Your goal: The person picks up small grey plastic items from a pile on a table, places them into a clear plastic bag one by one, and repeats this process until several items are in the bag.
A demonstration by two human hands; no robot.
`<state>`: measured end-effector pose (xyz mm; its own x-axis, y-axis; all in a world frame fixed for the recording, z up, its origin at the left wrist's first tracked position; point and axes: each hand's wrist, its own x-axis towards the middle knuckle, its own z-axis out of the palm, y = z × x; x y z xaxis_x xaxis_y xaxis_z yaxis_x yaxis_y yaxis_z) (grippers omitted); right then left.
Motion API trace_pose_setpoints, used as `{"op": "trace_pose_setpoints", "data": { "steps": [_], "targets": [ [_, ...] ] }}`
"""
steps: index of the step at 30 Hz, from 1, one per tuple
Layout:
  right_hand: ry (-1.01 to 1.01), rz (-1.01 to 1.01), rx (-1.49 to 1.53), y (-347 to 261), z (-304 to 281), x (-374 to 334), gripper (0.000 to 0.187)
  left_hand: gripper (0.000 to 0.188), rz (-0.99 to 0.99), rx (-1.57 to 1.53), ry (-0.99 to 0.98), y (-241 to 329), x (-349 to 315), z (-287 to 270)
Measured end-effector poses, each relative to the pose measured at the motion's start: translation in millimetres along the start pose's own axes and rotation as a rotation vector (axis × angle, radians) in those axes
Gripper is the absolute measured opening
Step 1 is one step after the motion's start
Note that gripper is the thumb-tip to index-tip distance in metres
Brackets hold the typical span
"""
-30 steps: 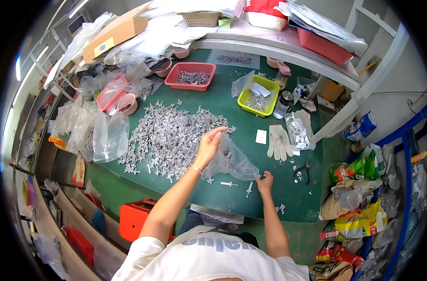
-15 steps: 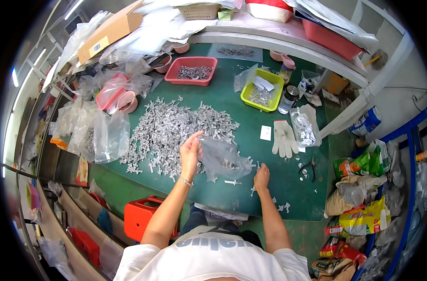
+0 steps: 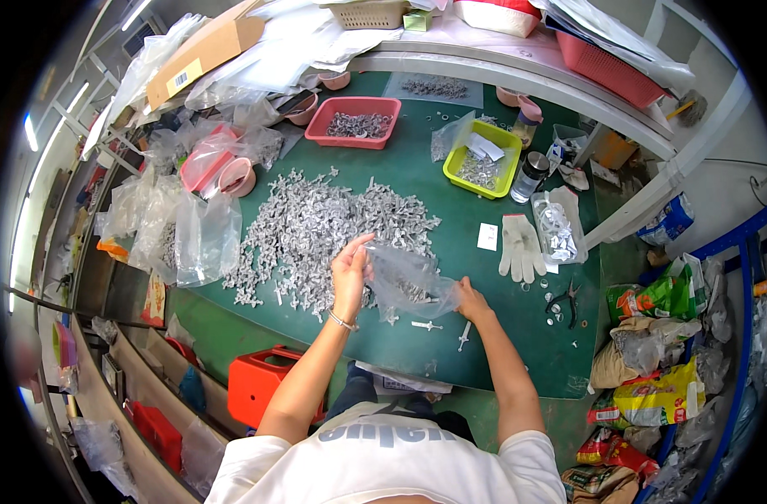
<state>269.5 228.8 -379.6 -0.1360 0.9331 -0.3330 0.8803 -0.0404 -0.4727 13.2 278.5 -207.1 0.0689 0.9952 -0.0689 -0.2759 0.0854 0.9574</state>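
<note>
My left hand (image 3: pixel 350 273) pinches the upper left edge of a clear plastic bag (image 3: pixel 404 273) in front of the pile. A few small grey parts show through the bag's lower right. At the bag's right end, my right hand (image 3: pixel 472 299) is closed, its fingertips against or just beside the film; what they grip is hidden. Below that hand lies a grey cross-shaped metal part (image 3: pixel 465 337), and another similar part (image 3: pixel 427 325) lies left of it. A large heap of small grey metal parts (image 3: pixel 316 227) spreads beyond my left hand.
On the green table stand a pink tray (image 3: pixel 393 134) and a yellow-green basket (image 3: pixel 511 176), both holding small parts. To the right are a white glove (image 3: pixel 519 248), pliers (image 3: pixel 572 304) and a jar (image 3: pixel 528 178). Plastic bags (image 3: pixel 207 239) crowd the left; a shelf (image 3: pixel 484 67) spans the back.
My right hand has shifted up to the bag's right end, and its forearm now covers where loose parts lay. My left hand keeps its hold on the bag. The whole view has shifted slightly.
</note>
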Motion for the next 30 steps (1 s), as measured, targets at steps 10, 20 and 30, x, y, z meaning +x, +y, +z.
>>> {"op": "trace_pose_setpoints", "data": {
  "steps": [10,20,30],
  "targets": [
    [0.168,0.045,-0.165,3.8,4.8,-18.2,0.032,0.025,0.013,-0.030,0.000,-5.7,-0.2,-1.4],
    [0.608,0.162,0.311,43.2,22.9,-30.5,0.018,0.025,0.014,-0.034,0.014,-8.0,-4.6,7.0],
    [0.776,-0.234,1.283,-109.9,-98.2,-103.6,0.018,0.021,0.005,0.104,-0.110,-7.5,-23.2,13.7]
  ]
}}
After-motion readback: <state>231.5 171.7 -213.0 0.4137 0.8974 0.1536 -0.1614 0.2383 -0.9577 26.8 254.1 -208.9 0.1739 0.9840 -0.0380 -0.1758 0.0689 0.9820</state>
